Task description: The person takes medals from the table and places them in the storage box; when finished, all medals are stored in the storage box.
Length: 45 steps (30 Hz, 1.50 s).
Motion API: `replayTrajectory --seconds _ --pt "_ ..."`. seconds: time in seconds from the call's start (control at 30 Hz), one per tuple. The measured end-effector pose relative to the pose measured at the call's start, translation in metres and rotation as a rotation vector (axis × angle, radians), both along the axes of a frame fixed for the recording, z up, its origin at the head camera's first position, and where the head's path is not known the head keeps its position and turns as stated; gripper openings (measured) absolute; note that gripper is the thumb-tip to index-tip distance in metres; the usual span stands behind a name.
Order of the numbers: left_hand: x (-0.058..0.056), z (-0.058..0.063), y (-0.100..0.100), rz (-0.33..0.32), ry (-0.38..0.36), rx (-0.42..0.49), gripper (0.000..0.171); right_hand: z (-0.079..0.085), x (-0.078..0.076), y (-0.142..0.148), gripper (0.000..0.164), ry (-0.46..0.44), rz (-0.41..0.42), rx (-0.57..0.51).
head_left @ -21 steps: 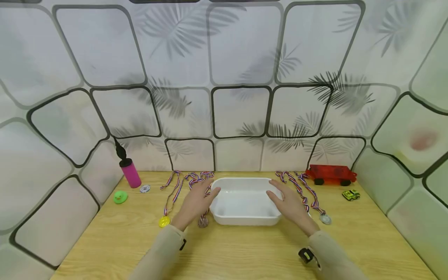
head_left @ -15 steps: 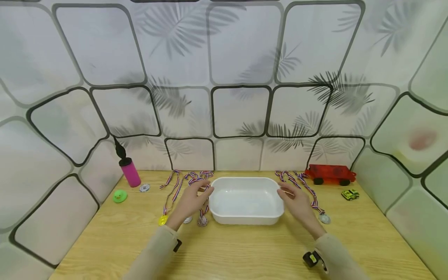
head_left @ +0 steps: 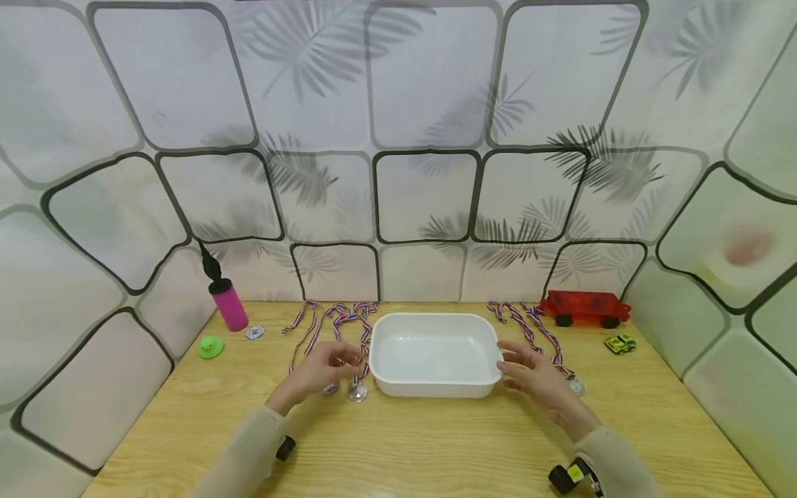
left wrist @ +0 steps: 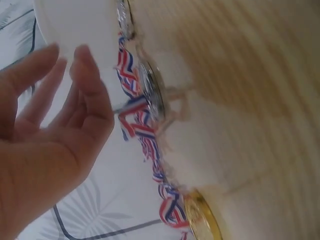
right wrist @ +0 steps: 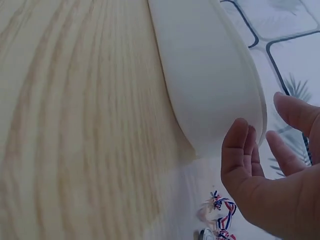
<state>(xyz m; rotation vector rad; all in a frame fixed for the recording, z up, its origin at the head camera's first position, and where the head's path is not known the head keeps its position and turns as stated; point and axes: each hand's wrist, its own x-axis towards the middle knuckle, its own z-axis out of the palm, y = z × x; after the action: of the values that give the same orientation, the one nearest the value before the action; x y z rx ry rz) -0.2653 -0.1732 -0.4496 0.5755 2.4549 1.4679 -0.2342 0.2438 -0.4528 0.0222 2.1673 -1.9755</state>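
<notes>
A white rectangular tray (head_left: 436, 390) stands in the middle of the wooden table. My left hand (head_left: 316, 377) hovers left of it, fingers loosely bent with nothing between them. Below that hand lie silver medals (head_left: 358, 392) on striped ribbons; a gold medal (left wrist: 202, 216) shows in the left wrist view but is hidden behind my arm in the head view. At the tray's right end is my right hand (head_left: 540, 380), fingers relaxed and fingertips right beside the outer wall. Another silver medal (head_left: 577, 386) lies just beyond this hand, partly covered by it.
At the back left are a pink cylinder with a black top (head_left: 228, 306), a poker chip (head_left: 255, 333) and a green rubber duck (head_left: 210, 347). A red toy wagon (head_left: 585, 308) and a yellow-green toy car (head_left: 620, 344) stand back right. Patterned curtain walls (head_left: 423, 197) enclose the table.
Both hands have moved from over the tray's ends outward and toward the front. The left has gone farther, passing over the medals. The tray stays where it was.
</notes>
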Motion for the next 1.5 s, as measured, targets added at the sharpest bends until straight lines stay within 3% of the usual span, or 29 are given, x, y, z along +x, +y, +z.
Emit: replayTrajectory --seconds 0.13,0.33,0.6,0.93,1.13,1.33,1.5 --pt "-0.001 -0.001 -0.008 -0.093 -0.064 -0.026 0.026 -0.003 -0.001 0.000 0.058 -0.029 -0.034 0.000" --pt "-0.007 -0.001 -0.009 -0.172 -0.046 -0.106 0.030 -0.007 -0.004 0.000 0.053 -0.040 -0.069 0.017" --pt "-0.013 -0.002 0.001 -0.188 0.043 -0.255 0.035 -0.006 -0.005 -0.003 0.052 -0.049 -0.088 -0.011" --pt "-0.011 -0.002 0.009 -0.175 0.063 -0.348 0.029 -0.007 -0.007 -0.003 0.054 -0.059 -0.082 -0.044" --pt "-0.005 -0.001 0.009 -0.165 0.084 -0.370 0.030 -0.007 -0.008 -0.005 0.054 -0.062 -0.067 -0.049" --pt "0.002 -0.002 0.013 -0.111 0.040 -0.338 0.033 -0.006 -0.007 -0.006 0.055 -0.067 -0.074 -0.045" --pt "0.001 -0.004 0.016 -0.114 0.042 -0.316 0.032 -0.004 -0.002 -0.004 0.054 -0.079 -0.088 -0.046"
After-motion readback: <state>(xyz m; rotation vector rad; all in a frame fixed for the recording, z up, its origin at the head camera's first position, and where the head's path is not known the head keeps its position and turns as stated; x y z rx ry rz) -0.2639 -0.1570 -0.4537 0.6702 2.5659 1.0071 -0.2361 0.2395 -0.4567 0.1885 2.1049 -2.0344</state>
